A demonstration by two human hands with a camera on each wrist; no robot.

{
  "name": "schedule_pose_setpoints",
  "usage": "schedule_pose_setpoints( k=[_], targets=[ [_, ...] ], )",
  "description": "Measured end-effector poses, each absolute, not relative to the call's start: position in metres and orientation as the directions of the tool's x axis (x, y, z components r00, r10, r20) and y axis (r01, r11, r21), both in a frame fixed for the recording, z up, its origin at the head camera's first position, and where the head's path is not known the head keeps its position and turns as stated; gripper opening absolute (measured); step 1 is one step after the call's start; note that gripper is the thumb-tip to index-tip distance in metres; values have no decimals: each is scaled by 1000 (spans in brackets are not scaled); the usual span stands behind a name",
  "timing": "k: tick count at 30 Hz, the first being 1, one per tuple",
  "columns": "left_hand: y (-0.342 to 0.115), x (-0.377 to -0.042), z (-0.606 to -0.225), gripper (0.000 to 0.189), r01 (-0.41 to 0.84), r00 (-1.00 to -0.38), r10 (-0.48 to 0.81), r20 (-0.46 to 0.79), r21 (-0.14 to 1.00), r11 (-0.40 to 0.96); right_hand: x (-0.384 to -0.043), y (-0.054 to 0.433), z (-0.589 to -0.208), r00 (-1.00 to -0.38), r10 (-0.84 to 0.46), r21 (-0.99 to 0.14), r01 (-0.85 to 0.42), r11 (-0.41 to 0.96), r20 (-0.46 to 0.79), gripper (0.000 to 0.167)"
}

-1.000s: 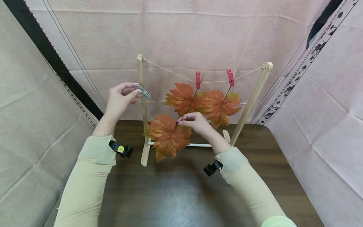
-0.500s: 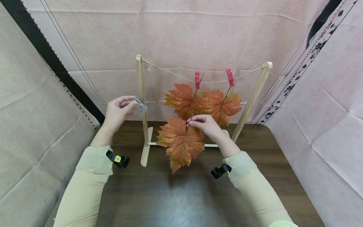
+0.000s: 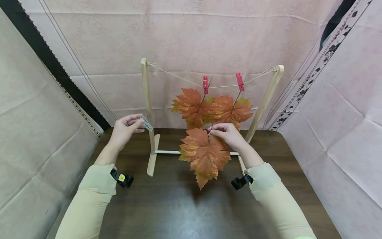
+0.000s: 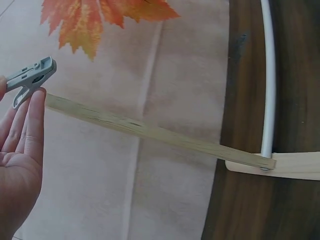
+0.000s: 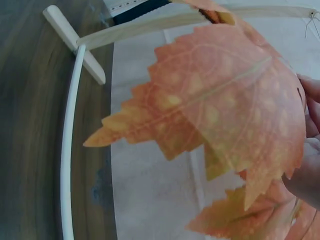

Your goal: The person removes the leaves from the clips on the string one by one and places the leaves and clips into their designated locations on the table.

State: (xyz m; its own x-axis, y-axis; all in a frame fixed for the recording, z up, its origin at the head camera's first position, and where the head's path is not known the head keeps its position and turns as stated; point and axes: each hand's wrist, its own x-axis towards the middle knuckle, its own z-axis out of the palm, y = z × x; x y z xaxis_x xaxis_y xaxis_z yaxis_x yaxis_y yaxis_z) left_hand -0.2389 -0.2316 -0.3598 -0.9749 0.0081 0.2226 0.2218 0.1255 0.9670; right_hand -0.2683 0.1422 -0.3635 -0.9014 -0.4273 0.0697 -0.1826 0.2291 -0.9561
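Leaf [image 3: 205,156] moved rightward, hanging below right fingers [image 3: 220,126] pinching stem [image 3: 209,136], left fingers [image 4: 35,120] pinching peg [image 4: 37,74]

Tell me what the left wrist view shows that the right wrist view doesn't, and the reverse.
Only the left wrist view: the left hand, pinching a pale grey plastic clothespin, and the left pale wooden post.

Only the right wrist view: the right hand, holding a large orange, jagged-edged leaf, and the right pale wooden post.

Both: the slim white rod, the dark brown wood-grain table, the pale cloth backdrop and orange leaf tips.
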Motion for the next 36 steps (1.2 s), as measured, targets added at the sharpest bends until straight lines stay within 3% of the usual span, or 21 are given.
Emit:
schedule_pose_setpoints(
  k=[10,16,36],
  targets=[
    [-237,-231,-385,31,162,-986,-13,164,980,119,-268,169,-374,-895,-446,-924,-186,334,19,25],
    [-241,-225,-396,45,119,-993,-4,121,983,139,-266,186,-379,-889,-458,-899,-202,388,1,23],
    [-242,-214,-441,54,-35,-999,-34,-32,996,85,-270,236,-400,-833,-550,-877,-218,427,-61,23]
  ],
)
